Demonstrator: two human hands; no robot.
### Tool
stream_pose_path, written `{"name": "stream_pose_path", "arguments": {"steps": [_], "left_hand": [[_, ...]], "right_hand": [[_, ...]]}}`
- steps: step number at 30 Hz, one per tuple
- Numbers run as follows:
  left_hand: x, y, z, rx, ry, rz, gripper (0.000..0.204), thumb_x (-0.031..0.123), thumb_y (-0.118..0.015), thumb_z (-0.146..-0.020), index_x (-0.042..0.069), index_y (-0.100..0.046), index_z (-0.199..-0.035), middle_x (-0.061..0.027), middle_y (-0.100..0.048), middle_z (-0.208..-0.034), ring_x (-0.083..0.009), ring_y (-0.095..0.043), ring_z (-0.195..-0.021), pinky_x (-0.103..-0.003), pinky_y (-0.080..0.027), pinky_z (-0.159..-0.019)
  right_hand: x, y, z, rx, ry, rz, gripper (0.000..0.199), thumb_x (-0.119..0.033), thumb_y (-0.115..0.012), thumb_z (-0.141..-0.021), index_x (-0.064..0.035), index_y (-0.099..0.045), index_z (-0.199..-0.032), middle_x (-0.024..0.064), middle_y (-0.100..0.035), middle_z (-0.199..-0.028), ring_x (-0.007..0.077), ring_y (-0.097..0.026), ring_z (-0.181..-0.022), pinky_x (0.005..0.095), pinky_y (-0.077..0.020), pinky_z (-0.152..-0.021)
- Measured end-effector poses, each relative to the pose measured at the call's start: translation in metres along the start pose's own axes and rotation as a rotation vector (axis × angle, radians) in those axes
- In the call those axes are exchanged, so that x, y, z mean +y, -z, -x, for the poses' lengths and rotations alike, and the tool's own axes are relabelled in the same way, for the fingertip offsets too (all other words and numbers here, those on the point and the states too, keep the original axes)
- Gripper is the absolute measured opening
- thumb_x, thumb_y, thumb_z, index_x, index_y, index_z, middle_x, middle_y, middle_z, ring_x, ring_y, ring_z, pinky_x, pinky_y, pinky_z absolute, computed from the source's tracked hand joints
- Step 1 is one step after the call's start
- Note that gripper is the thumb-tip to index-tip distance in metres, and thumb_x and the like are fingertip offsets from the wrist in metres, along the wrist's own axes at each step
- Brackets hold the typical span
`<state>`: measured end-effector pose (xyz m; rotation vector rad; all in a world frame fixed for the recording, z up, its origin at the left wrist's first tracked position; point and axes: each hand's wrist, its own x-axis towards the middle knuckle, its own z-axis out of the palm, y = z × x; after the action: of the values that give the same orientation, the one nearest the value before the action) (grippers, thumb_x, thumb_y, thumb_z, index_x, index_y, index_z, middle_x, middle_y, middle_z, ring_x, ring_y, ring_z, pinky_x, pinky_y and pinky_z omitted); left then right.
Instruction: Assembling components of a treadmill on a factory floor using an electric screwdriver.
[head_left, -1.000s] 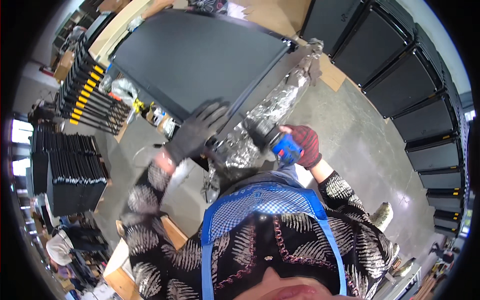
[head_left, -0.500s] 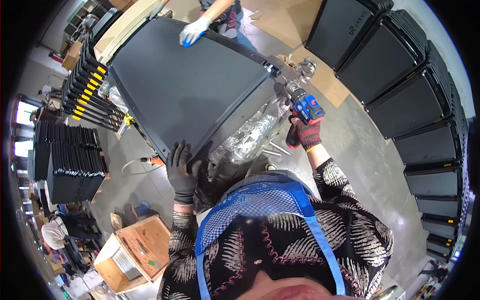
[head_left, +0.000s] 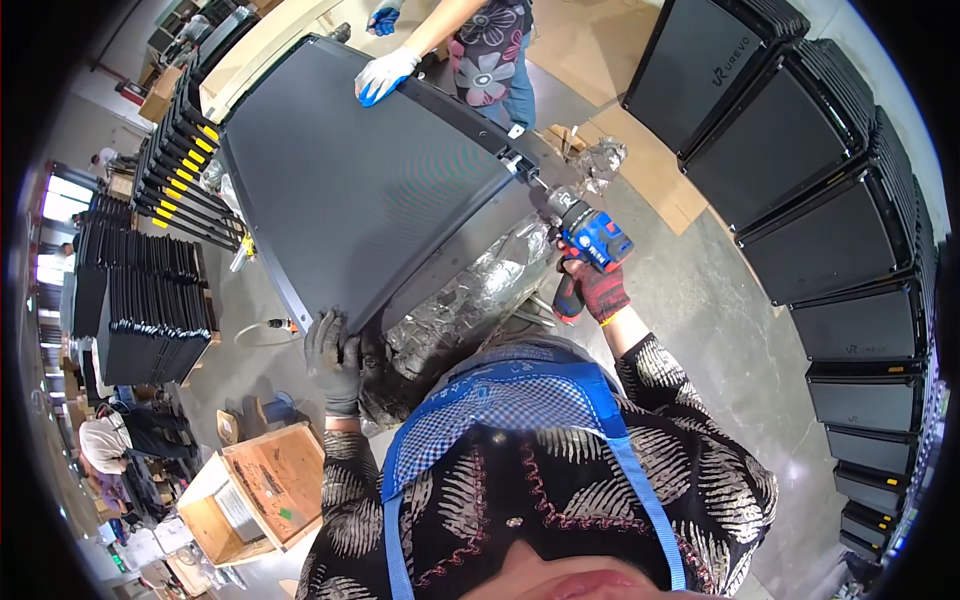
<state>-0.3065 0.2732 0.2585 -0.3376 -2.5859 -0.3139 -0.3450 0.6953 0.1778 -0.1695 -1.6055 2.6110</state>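
Note:
A large dark panel in a black frame, like a treadmill deck point(head_left: 350, 170), lies in front of me on a foil-wrapped support point(head_left: 480, 290). My right hand point(head_left: 603, 290), in a red and black glove, is wrapped round the grip of a blue and black cordless drill point(head_left: 596, 238). The drill's bit points at a metal bracket point(head_left: 518, 165) on the panel's right corner; whether it touches is too small to tell. My left hand point(head_left: 333, 365), in a dark grey glove, rests at the panel's near left corner with its fingers stretched out.
Across the panel, a co-worker's white and blue gloved hand point(head_left: 387, 78) presses on its far edge. Stacked dark panels point(head_left: 780, 150) line the right side. More stacks point(head_left: 150, 310), yellow-marked black frames point(head_left: 190, 170) and a wooden crate point(head_left: 262, 490) stand at the left.
My right hand has brought the drill leftward, closer to the corner bracket. My left hand has shifted slightly left along the corner. The co-worker's other hand has lifted off the far left edge.

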Motion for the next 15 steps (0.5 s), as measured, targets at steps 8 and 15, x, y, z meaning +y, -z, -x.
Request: {"name": "stream_pose_path", "arguments": {"steps": [8, 15], "left_hand": [[0.001, -0.001, 0.0, -0.031, 0.049, 0.011, 0.038, 0.015, -0.066, -0.076, 0.007, -0.062, -0.113, -0.0105, -0.058, -0.12, -0.0308, -0.049, -0.118, -0.04, -0.038, -0.101], [0.003, 0.004, -0.003, -0.01, 0.079, 0.042, 0.035, 0.014, -0.065, -0.075, 0.006, -0.063, -0.109, -0.0111, -0.059, -0.118, -0.0306, -0.049, -0.117, -0.04, -0.039, -0.099]], "right_hand": [[0.005, 0.04, -0.01, 0.017, 0.499, 1.365, 0.037, -0.014, -0.069, -0.066, -0.0098, -0.06, -0.101, 0.0056, -0.064, -0.092, 0.0222, -0.062, -0.08, 0.033, -0.0507, -0.07], [-0.066, 0.029, -0.021, -0.131, 0.612, 1.378, 0.024, -0.016, -0.066, -0.071, -0.0114, -0.063, -0.095, 0.0055, -0.065, -0.082, 0.0236, -0.064, -0.079, 0.0345, -0.0506, -0.071]]}}
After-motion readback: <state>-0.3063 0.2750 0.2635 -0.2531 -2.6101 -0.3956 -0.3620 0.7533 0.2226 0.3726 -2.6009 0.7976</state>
